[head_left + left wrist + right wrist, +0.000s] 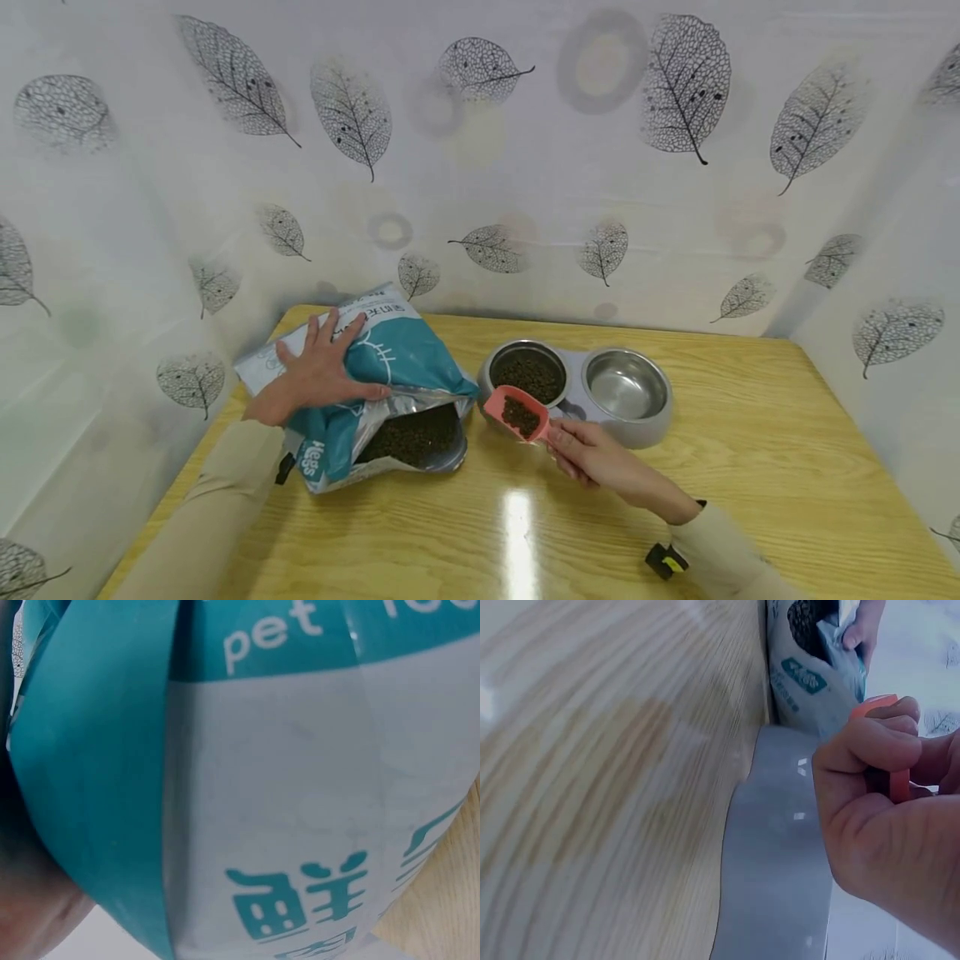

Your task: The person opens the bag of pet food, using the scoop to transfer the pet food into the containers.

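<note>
A teal and white pet food bag lies on its side with its mouth gaping toward the front, brown kibble showing inside. My left hand rests spread on top of the bag, fingers straight and thumb along the edge of the opening. My right hand grips the handle of a pink scoop that carries some kibble. The scoop overlaps the front rim of the left bowl of a grey double feeder; that bowl contains kibble. In the right wrist view, curled fingers wrap the scoop's handle.
The feeder's right steel bowl shows a bare metal bottom. Everything stands on a wooden table. A leaf-patterned white curtain encloses the table's back and sides, close behind the bag.
</note>
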`<action>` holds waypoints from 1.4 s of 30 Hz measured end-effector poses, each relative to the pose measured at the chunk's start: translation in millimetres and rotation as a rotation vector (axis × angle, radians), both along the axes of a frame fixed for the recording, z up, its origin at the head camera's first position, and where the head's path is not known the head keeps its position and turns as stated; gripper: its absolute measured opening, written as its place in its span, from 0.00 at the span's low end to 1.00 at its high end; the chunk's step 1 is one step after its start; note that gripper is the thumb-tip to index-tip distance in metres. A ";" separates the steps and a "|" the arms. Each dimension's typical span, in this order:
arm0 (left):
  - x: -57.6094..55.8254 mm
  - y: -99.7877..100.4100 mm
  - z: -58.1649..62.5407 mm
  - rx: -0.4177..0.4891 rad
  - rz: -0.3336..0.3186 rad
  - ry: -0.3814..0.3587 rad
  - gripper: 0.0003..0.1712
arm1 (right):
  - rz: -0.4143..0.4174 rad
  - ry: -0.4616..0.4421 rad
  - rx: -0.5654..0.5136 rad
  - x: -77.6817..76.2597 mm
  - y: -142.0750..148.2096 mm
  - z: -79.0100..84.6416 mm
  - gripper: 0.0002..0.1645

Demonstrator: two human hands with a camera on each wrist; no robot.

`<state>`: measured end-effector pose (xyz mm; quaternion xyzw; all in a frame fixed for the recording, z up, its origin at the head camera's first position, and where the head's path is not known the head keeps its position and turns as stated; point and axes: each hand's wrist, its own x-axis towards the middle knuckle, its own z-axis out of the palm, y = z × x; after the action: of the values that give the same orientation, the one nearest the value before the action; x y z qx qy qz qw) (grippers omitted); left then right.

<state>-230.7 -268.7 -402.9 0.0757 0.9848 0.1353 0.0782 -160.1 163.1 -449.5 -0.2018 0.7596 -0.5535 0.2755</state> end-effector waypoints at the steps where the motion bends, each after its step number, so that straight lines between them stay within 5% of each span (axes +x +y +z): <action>1: -0.2 -0.2 -0.5 -0.001 -0.001 0.000 0.73 | -0.014 -0.002 0.010 -0.1 4.9 0.2 0.31; 15: -1.4 -0.8 -2.9 -0.003 0.007 0.001 0.74 | -0.141 -0.042 0.026 -0.2 71.5 9.4 0.31; 25: -0.5 -0.3 0.0 -0.003 0.005 0.000 0.74 | -0.410 0.076 0.203 2.8 99.9 14.2 0.28; 32: 1.2 0.4 -0.5 0.010 0.002 0.000 0.74 | -0.510 0.357 0.432 1.9 107.7 7.6 0.25; 39: 0.5 -0.2 -0.1 0.001 0.003 0.000 0.74 | -0.508 0.914 0.657 1.5 107.4 -9.1 0.07; 42: 0.7 -0.4 -0.5 0.004 0.004 -0.002 0.74 | -0.494 1.094 0.767 1.7 108.9 -15.2 0.08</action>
<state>-230.0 -269.1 -403.4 0.0739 0.9846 0.1375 0.0789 -158.4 272.0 -464.7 -0.1614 0.9538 -0.1127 -0.2269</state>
